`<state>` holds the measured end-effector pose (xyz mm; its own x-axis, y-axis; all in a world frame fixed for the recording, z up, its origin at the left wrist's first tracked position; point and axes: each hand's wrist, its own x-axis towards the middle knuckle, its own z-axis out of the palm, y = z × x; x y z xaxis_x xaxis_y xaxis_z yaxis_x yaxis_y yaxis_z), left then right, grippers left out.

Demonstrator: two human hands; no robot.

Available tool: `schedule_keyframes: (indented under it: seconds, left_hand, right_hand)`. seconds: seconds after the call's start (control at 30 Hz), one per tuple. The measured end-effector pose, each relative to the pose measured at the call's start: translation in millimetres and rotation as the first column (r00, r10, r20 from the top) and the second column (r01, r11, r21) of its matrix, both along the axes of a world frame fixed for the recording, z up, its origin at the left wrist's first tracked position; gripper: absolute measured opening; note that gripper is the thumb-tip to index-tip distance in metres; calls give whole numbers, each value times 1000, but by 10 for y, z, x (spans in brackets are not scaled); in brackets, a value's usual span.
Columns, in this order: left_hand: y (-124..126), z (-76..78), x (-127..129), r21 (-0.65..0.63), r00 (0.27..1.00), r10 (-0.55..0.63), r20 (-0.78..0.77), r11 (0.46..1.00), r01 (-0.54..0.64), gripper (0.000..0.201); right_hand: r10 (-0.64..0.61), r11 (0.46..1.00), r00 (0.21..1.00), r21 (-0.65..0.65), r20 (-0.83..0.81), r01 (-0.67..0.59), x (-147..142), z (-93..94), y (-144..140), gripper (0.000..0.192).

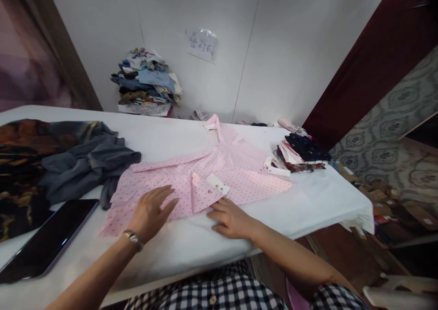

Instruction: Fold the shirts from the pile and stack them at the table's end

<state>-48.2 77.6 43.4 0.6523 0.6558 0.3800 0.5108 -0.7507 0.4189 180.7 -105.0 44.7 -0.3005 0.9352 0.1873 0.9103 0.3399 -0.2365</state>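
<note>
Checked shirt fabric (219, 296) fills the bottom edge, worn by the person. Just beyond it, both hands rest on a white-covered table (308, 205). Left hand (150, 212), with a wristwatch (132, 239), lies flat with its grip apart, fingers spread on the near edge of a pink dotted shirt (205, 175) spread across the table's middle. Right hand (230, 218) presses palm down, grip apart, touching the shirt's folded hem near a white cuff (217, 183). Left of the shirt lie a grey garment (85, 164) and a dark tablet (48, 239). A small stack of folded clothes (301, 154) sits at right; a taller clothes pile (147, 82) stands against the wall.
</note>
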Motion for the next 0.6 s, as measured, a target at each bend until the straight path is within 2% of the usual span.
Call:
schedule_keyframes:
  seconds: [0.1, 0.17, 0.23, 0.33, 0.47, 0.53, 0.6]
  left_hand:
    - [-327, 158, 335, 26, 988, -154, 11, 988, 154, 38]
    - [-535, 237, 535, 60, 972, -225, -64, 972, 229, 41]
    - [-662, 270, 679, 63, 956, -246, -160, 964, 259, 43]
    - [-635, 250, 784, -3, 947, -196, -254, 979, 202, 32]
    - [-356, 240, 802, -82, 957, -92, -277, 994, 72, 29]
    - [-222, 276, 775, -209, 991, -11, -136, 978, -18, 29]
    - [-121, 320, 716, -369, 986, 135, 96, 925, -90, 33]
  right_hand:
    - [-148, 989, 987, -22, -63, 147, -102, -29, -86, 38]
    - [-218, 976, 972, -29, -87, 216, -149, -67, -104, 42]
    - [-254, 967, 962, -39, -102, 252, -156, -98, -110, 45]
    - [-266, 964, 957, -59, -115, 261, -87, -116, -148, 46]
    - [-342, 939, 926, -87, -159, 332, 147, -130, -281, 49]
    - [-423, 906, 889, -90, -174, 413, 322, -147, -365, 51]
    - [-512, 858, 841, -71, -173, 508, 523, -162, -454, 50]
